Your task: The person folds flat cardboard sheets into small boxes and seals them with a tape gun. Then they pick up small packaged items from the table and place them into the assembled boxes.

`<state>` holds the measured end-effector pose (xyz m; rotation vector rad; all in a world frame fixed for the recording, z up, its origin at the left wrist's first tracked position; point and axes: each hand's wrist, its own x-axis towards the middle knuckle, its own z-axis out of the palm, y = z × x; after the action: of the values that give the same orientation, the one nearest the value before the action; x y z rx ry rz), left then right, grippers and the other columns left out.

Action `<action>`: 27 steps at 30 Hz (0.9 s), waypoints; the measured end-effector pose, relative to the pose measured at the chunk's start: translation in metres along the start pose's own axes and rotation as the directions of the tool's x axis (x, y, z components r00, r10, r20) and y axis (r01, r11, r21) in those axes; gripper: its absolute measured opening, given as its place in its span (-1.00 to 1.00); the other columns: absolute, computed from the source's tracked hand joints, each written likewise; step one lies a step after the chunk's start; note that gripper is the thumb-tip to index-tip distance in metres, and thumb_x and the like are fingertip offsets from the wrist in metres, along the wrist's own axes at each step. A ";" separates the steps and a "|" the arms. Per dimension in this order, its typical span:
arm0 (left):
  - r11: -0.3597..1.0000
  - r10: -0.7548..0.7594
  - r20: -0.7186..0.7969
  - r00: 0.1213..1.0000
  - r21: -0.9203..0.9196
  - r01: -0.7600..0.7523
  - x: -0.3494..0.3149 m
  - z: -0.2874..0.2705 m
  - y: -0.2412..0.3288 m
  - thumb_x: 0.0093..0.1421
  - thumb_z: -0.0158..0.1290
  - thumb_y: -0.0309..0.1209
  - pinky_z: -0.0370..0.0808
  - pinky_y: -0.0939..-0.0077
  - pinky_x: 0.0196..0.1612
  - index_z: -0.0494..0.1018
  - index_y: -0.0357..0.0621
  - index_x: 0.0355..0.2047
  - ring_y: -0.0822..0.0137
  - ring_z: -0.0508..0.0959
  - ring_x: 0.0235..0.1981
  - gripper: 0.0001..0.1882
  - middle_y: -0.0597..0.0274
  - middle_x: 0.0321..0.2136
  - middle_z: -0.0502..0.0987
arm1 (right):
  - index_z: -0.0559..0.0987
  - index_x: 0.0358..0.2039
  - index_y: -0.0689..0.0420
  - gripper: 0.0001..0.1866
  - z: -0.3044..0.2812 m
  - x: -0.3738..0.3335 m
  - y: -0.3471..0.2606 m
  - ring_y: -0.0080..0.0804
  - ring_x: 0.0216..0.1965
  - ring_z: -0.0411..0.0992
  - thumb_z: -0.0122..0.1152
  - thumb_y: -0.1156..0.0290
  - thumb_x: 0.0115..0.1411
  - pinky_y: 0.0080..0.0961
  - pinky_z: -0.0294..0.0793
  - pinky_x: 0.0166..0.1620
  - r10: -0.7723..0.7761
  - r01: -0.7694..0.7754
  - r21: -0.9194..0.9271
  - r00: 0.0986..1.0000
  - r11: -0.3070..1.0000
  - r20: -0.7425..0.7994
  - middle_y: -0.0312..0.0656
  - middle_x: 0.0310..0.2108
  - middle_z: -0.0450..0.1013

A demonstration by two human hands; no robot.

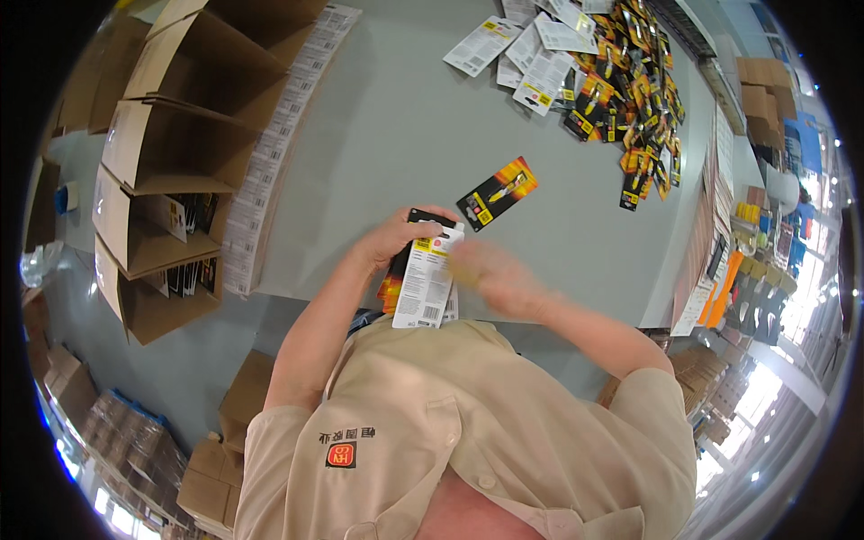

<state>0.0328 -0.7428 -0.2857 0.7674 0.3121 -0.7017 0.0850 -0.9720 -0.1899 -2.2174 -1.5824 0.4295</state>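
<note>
Blurred right hand (493, 281) over carded packs (425, 281)

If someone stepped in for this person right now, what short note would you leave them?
Left hand: holds a small stack of packaging cards, white backs facing up, above the grey table edge.
Right hand: blurred in motion beside the stack; whether it grips anything cannot be told.
One single card lies face up just beyond the hands.
A big loose pile of cards sits far right, still unsorted.
Open cartons at left hold some cards already.
</note>
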 end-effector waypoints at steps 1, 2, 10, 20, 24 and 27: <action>0.999 0.011 -0.051 0.999 -0.038 -0.013 -0.006 -0.002 0.000 0.19 0.16 -0.36 0.62 0.45 -0.13 0.51 -0.18 0.07 0.40 0.64 -0.21 -0.57 0.21 -0.20 0.62 | 0.61 -0.11 0.18 -0.64 -0.003 0.003 0.016 -0.11 0.13 0.47 0.32 0.24 0.16 -0.25 0.50 0.12 0.194 -0.191 -0.108 0.981 0.976 0.017 -0.09 0.10 0.50; 0.998 -0.007 -0.123 0.992 -0.066 -0.001 -0.013 -0.005 -0.001 0.19 0.16 -0.36 0.62 0.45 -0.13 0.51 -0.18 0.07 0.40 0.64 -0.21 -0.58 0.21 -0.20 0.62 | 0.61 -0.17 0.21 -0.62 -0.002 0.005 0.034 -0.08 -0.02 0.53 0.32 0.14 0.19 -0.23 0.53 -0.01 0.533 -0.530 0.059 0.841 0.846 -0.094 -0.07 -0.03 0.55; 0.985 0.171 -0.196 0.966 -0.002 -0.175 -0.034 -0.025 -0.007 0.28 0.14 -0.28 0.62 0.43 -0.10 0.51 -0.16 0.08 0.40 0.64 -0.19 -0.60 0.19 -0.16 0.62 | 0.61 -0.24 0.15 -0.61 0.042 0.032 0.076 -0.01 -0.31 0.57 0.34 0.05 0.18 -0.17 0.56 -0.26 0.761 -0.760 0.035 0.647 0.649 -0.056 -0.03 -0.24 0.56; 0.987 0.099 0.009 0.995 0.127 -0.099 -0.021 -0.020 -0.003 0.24 0.14 -0.34 0.56 0.52 -0.07 0.56 -0.19 -0.03 0.45 0.58 -0.20 -0.68 0.25 -0.21 0.60 | 0.59 -0.19 0.15 -0.79 0.039 0.016 -0.029 -0.17 0.01 0.52 0.13 0.49 0.15 -0.31 0.59 -0.04 -0.119 0.089 0.153 0.973 0.984 0.196 -0.17 0.00 0.52; 0.998 0.064 -0.152 0.986 -0.002 -0.065 -0.034 -0.027 -0.006 0.16 0.15 -0.44 0.58 0.49 -0.06 0.53 -0.24 -0.02 0.43 0.59 -0.22 -0.64 0.22 -0.19 0.61 | 0.46 0.11 0.19 -0.44 0.012 0.039 0.025 0.01 0.20 0.38 0.33 0.25 0.13 -0.14 0.46 0.13 0.519 -0.511 0.087 0.847 0.855 -0.120 0.00 0.20 0.39; 0.989 0.076 -0.183 0.980 -0.111 -0.098 -0.047 -0.030 -0.009 0.20 0.12 -0.44 0.62 0.40 -0.02 0.52 -0.26 -0.04 0.28 0.64 -0.14 -0.69 0.05 -0.10 0.63 | 0.21 0.30 0.35 -0.01 -0.042 0.098 0.141 0.20 0.22 0.31 0.34 -0.17 0.15 0.03 0.36 0.19 0.714 -0.766 0.112 0.522 0.633 -0.467 0.29 0.21 0.29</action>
<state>-0.0080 -0.7036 -0.2877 0.7266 0.4767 -0.5272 0.2523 -0.9263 -0.2221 -2.7294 -0.3285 -0.0204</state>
